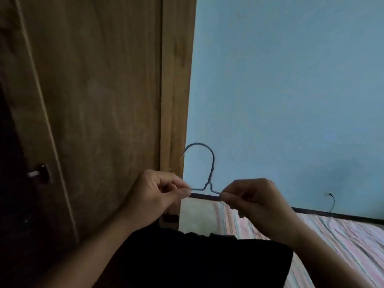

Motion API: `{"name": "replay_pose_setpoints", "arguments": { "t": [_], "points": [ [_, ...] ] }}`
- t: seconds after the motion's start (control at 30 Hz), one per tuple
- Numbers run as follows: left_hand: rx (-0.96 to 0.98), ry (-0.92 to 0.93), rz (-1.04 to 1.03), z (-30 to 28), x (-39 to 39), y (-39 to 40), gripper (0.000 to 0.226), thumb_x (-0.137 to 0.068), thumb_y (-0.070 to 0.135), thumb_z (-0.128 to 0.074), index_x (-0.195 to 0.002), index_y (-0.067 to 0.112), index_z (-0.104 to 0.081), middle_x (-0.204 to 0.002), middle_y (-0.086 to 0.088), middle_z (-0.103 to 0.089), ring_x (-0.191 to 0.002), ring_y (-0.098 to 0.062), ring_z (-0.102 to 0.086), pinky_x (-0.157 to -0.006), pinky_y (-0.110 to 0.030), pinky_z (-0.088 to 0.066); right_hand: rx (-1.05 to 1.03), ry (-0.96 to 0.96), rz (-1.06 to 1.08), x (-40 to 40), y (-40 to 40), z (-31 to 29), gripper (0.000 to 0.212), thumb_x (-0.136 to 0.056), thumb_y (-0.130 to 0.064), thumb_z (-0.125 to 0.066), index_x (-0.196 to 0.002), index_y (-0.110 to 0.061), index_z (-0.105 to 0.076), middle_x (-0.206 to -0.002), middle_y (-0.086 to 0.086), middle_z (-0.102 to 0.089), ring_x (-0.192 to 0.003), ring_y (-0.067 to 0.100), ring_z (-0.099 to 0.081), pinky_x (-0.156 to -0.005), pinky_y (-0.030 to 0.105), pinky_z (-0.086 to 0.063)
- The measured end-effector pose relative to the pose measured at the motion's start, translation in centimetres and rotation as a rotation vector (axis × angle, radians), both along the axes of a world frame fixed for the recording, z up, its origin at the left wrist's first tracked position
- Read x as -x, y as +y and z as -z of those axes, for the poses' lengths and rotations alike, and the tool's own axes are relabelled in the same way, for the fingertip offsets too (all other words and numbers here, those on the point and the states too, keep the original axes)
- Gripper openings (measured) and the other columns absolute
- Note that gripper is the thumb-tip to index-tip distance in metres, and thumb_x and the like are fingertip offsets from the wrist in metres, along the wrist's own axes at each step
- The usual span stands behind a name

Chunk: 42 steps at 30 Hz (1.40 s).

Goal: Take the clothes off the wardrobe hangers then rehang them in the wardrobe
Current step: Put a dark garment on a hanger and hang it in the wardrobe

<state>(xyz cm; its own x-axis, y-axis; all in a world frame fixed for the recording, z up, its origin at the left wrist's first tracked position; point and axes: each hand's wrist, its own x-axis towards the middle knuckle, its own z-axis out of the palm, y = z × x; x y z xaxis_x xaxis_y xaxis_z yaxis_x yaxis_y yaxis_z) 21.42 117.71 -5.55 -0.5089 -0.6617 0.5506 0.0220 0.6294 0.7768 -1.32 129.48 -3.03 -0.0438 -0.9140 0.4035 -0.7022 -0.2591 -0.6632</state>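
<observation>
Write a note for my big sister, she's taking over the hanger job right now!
Left hand: pinches the left shoulder of the blue wire hanger.
Right hand: pinches its right shoulder.
The hanger is upright, hook on top, held in front of the wooden wardrobe door and the blue wall.
A black garment hangs below the hands; whether it is on the hanger yet cannot be told.
The striped bed is on the right.
Left to do: make sure the garment sits on the hanger, then hook it inside the wardrobe.

Blue-grey wire hanger (209, 175), black garment (207, 260), brown wooden wardrobe (99, 100), pale blue wall (291, 80), pink-striped bedsheet (342, 246).
</observation>
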Motion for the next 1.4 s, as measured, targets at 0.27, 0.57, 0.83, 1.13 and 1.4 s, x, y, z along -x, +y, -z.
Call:
{"name": "replay_pose_setpoints", "arguments": {
  "t": [0.27, 0.57, 0.83, 1.13, 1.4],
  "points": [
    [0.007, 0.020, -0.290, -0.9, -9.2, 1.5, 0.009, -0.080, 0.013, -0.079, -0.080, 0.023, -0.079, -0.063, -0.011, -0.067, -0.057, -0.017, -0.061, -0.056, -0.020, -0.046, -0.013, -0.018, -0.377, -7.4, -5.0, -1.8, 0.020, -0.093, -0.025, -0.067, -0.075, -0.028, -0.073, -0.064, -0.008, -0.065, -0.052, 0.007, -0.058, -0.053, 0.017, -0.043],
    [0.021, -0.092, -0.534, -1.5, -21.7, 3.5, 0.010, -0.082, 0.009, -0.076, -0.084, 0.018, -0.078, -0.076, 0.002, -0.074, -0.069, -0.011, -0.067, -0.062, -0.016, -0.049, -0.167, -0.170, -0.622, -19.7, -8.8, -0.9, 0.014, -0.092, -0.011, -0.067, -0.079, -0.009, -0.071, -0.059, -0.003, -0.060, -0.050, 0.007, -0.052, -0.049, 0.017, -0.040],
    [0.001, -0.124, -0.680, -1.0, -32.9, 3.8, 0.007, -0.082, 0.008, -0.076, -0.083, 0.015, -0.078, -0.074, 0.002, -0.073, -0.067, -0.008, -0.065, -0.063, -0.018, -0.048, -0.353, -0.291, -0.791, -31.5, -12.1, 0.0, 0.029, -0.094, 0.000, -0.059, -0.076, -0.017, -0.074, -0.064, 0.002, -0.060, -0.052, 0.011, -0.052, -0.047, 0.020, -0.040],
    [-0.065, -0.528, -1.111, 0.6, -42.6, 4.8, 0.018, -0.082, 0.019, -0.076, -0.069, 0.030, -0.071, -0.074, 0.014, -0.070, -0.076, -0.002, -0.065, -0.079, -0.038, -0.054, -0.575, -0.236, -0.867, -42.2, -15.4, 1.8, 0.032, -0.096, -0.001, -0.054, -0.074, -0.014, -0.074, -0.064, 0.001, -0.060, -0.052, 0.010, -0.052, -0.044, 0.018, -0.040],
    [-0.158, -0.952, -1.538, 1.1, -46.6, 9.5, 0.016, -0.088, 0.028, -0.064, -0.076, 0.021, -0.071, -0.079, 0.005, -0.068, -0.077, -0.014, -0.065, -0.067, -0.030, -0.052, -0.689, -0.087, -0.942, -50.1, -15.8, 3.8, 0.026, -0.097, 0.004, -0.046, -0.083, -0.002, -0.067, -0.061, 0.003, -0.061, -0.047, 0.010, -0.056, -0.043, 0.018, -0.044]
  ]
}}
